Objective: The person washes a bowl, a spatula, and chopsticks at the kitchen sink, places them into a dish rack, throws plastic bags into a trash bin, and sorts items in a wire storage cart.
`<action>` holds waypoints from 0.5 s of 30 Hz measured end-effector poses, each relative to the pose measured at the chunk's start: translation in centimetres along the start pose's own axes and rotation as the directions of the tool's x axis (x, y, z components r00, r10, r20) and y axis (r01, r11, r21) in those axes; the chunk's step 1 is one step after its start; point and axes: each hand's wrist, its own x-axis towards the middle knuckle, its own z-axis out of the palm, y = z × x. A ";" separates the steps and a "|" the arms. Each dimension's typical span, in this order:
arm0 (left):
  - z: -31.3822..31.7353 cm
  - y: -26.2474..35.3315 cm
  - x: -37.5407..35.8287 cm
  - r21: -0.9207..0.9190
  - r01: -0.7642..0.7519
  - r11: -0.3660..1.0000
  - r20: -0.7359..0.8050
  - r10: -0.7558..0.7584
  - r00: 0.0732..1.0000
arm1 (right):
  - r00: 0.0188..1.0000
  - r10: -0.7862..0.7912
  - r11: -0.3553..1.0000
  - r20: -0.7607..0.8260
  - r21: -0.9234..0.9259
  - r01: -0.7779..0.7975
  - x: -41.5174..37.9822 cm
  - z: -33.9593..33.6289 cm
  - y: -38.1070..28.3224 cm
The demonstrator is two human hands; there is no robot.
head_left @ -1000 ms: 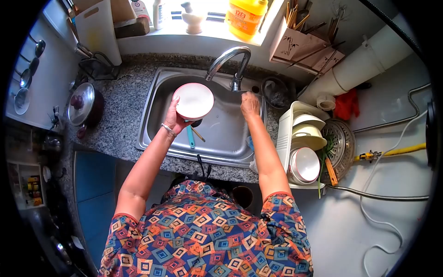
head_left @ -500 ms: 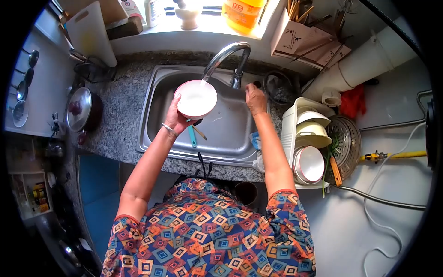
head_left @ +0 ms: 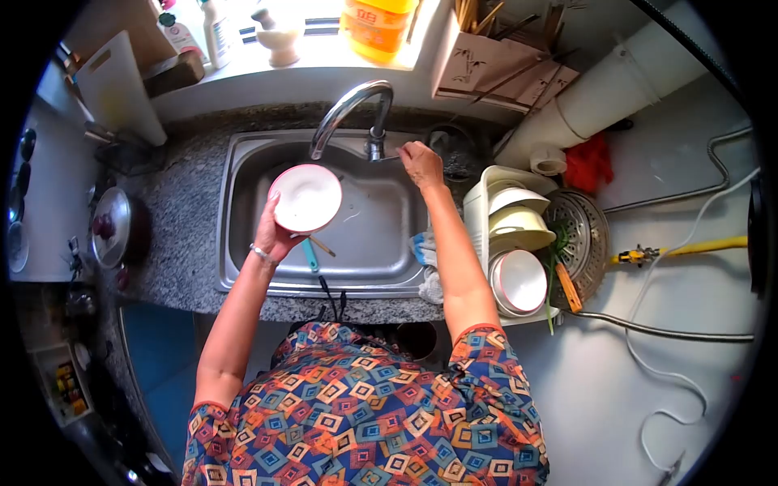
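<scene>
In my left hand (head_left: 278, 224) is a white bowl (head_left: 308, 198) with a pink rim, its inside facing up. My thumb lies over its edge and the other fingers are beneath, partly hidden. The bowl is over the steel sink (head_left: 381, 235), just below the spout of the curved faucet (head_left: 354, 91); no stream shows from the spout. My right hand (head_left: 422, 165) is closed at the side of the faucet base, fingertips pinching its thin lever. On the sink bottom, a turquoise-handled tool (head_left: 310, 255) lies beside a thin brown stick (head_left: 323, 246).
A dish rack (head_left: 476, 219) with bowls stands right of the sink, beside a steamer plate (head_left: 590, 243) and an orange-handled tool (head_left: 569, 287). A cloth (head_left: 429, 271) hangs at the sink's right edge. A lidded pot (head_left: 119, 227) sits on the left counter.
The view has shifted, so the scene sits further left and lower. The bowl is slightly lower below the spout. White at the spout's mouth is gone, and my right hand has risen beside the faucet base.
</scene>
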 end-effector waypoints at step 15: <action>-0.3 0.0 -2.7 -0.016 -0.032 0.999 0.049 0.033 0.998 | 0.763 0.224 0.921 -0.606 -0.124 -0.369 1.2 -4.5 5.5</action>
